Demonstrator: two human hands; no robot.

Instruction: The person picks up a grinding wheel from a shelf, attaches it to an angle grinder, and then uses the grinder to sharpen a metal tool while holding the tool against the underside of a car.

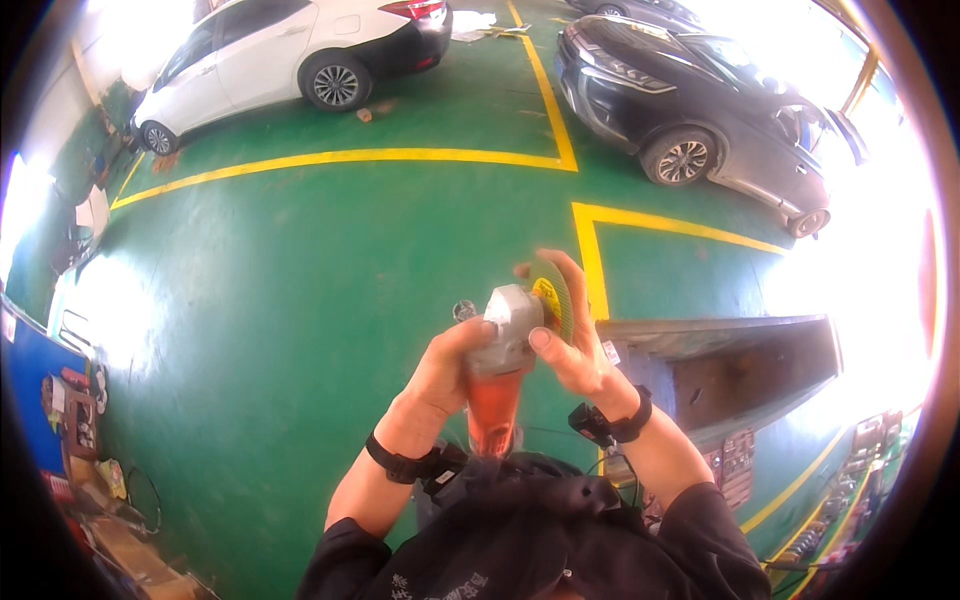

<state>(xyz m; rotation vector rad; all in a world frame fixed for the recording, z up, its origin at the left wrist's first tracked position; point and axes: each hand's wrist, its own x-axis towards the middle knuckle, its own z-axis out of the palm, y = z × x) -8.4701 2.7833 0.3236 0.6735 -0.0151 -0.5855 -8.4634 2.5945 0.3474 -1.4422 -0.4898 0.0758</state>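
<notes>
**Angle grinder held up in both hands over the green shop floor**

Left hand [440,368] was wrapped shut around the angle grinder [500,365], gripping the orange body just below the grey gear head. Right hand [572,335] was on the disc [552,300] at the head: thumb pressed on the near face, fingers curled over the far edge, so closed on it (a loose pinch rather than a fist). Tool sat mid-frame, raised in front of the chest, head pointing away from the person.

Around it: a brown metal workbench [740,365] just right of the right hand, its top partly behind the wrist. Yellow floor lines [350,158] marked bays on the green floor [300,300]. A white car [290,50] stood at upper left, a dark SUV [690,110] at upper right, both well apart from the hands. Cluttered shelving [75,410] at the left rim.

Hard to read: the grinder's lower body was hidden behind the person's dark top; disc type unclear, mostly covered by fingers. The right rim was blown out by glare. A small round item near the left fingertips was too small to identify.
</notes>
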